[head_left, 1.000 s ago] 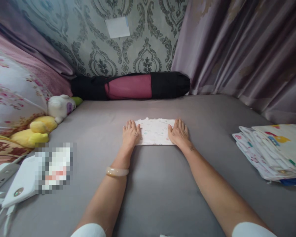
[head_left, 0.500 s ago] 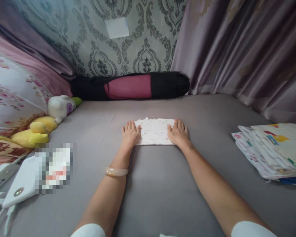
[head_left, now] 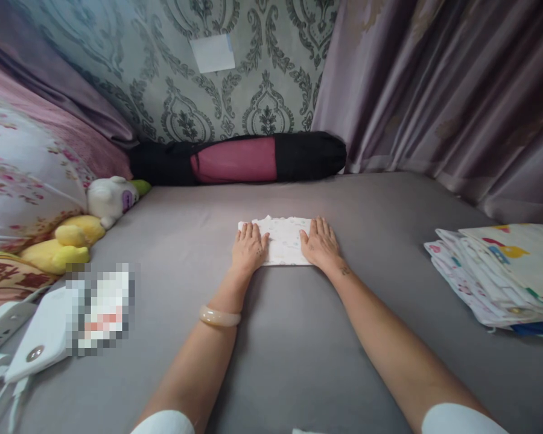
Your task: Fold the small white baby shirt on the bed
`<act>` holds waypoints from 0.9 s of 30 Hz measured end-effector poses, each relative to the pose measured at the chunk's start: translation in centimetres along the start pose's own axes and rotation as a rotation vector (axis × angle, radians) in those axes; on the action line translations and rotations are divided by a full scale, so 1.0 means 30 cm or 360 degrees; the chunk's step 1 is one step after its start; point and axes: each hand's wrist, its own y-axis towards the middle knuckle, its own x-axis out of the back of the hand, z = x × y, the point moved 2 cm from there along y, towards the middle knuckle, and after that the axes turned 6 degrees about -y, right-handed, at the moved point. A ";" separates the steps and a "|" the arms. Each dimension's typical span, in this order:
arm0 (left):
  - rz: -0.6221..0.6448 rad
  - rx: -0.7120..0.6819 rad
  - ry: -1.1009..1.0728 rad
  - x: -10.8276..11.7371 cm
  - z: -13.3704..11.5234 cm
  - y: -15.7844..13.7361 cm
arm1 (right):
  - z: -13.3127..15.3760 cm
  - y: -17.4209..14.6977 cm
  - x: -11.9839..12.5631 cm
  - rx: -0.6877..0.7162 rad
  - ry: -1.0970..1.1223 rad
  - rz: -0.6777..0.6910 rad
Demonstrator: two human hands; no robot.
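A folded white cloth (head_left: 284,242) with a small faint print lies flat on the grey bed sheet (head_left: 294,337). My left hand (head_left: 250,246) rests palm down on its left end, fingers stretched forward. On the right end lies my right hand (head_left: 320,242), also flat with the fingers out. The middle of the cloth shows between my thumbs, while both its ends are partly covered. A pale bangle (head_left: 219,316) sits on my left forearm.
A stack of folded cloths (head_left: 502,277) lies at the right. Along the back is a long black and maroon bag (head_left: 235,160). To the left are plush toys (head_left: 111,199), a floral pillow (head_left: 22,175), a white device (head_left: 47,331) and a power strip (head_left: 4,322) with cables.
Both hands have slid inward over the cloth, the left one to the right and the right one slightly to the left. The cloth stays in about the same place.
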 end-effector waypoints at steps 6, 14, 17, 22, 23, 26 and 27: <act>-0.0033 -0.0003 0.0012 0.006 -0.001 -0.002 | 0.006 -0.005 0.009 0.0007 -0.0015 -0.0065; -0.0010 -0.0159 -0.0009 0.007 -0.092 -0.023 | 0.046 -0.011 0.002 0.0147 0.0004 -0.0130; 0.0090 -0.0178 -0.0008 -0.001 -0.107 -0.030 | 0.047 -0.008 -0.012 0.0135 -0.0008 -0.0083; 0.0094 -0.0167 -0.0009 -0.008 -0.101 -0.029 | 0.043 -0.003 -0.023 0.0137 -0.0028 -0.0096; 0.0086 -0.0166 -0.0012 -0.010 -0.100 -0.029 | 0.044 -0.003 -0.024 0.0136 -0.0030 -0.0103; 0.0042 -0.0171 -0.0030 -0.018 -0.098 -0.028 | 0.046 -0.006 -0.021 0.0136 -0.0027 -0.0129; 0.0022 -0.0173 -0.0038 -0.021 -0.098 -0.029 | 0.046 -0.008 -0.019 0.0137 -0.0023 -0.0138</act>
